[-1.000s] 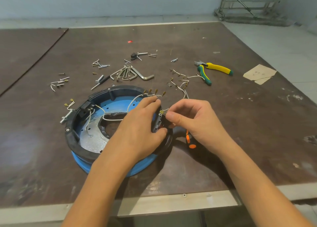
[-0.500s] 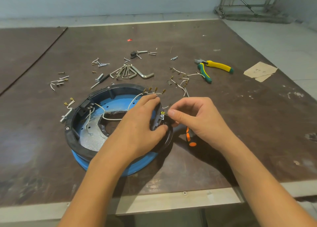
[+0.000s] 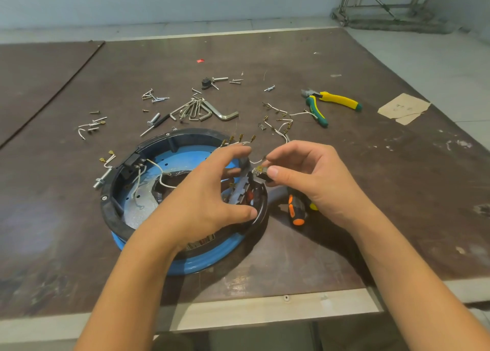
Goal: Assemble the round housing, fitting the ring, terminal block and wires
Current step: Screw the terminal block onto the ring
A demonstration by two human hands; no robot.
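Pinched between thumb and forefinger of my right grip (image 3: 313,181), the small terminal block (image 3: 261,171) hovers at 3 o'clock over the round housing (image 3: 185,156), a white wire (image 3: 255,162) trailing. Light and rigid, with tabs likely to bend, it seems best held by its plastic sides. My left grip (image 3: 201,199), fingers spread, rests its thumb on the black ring (image 3: 263,213).

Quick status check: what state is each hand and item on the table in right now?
left hand: open, thumb on black ring.
right hand: pinching terminal block.
terminal block: in right fingertips, white wire attached.
housing: flat on table, top uncovered.
pliers: lying on table, handles spread.
screwdriver: lying beside housing.
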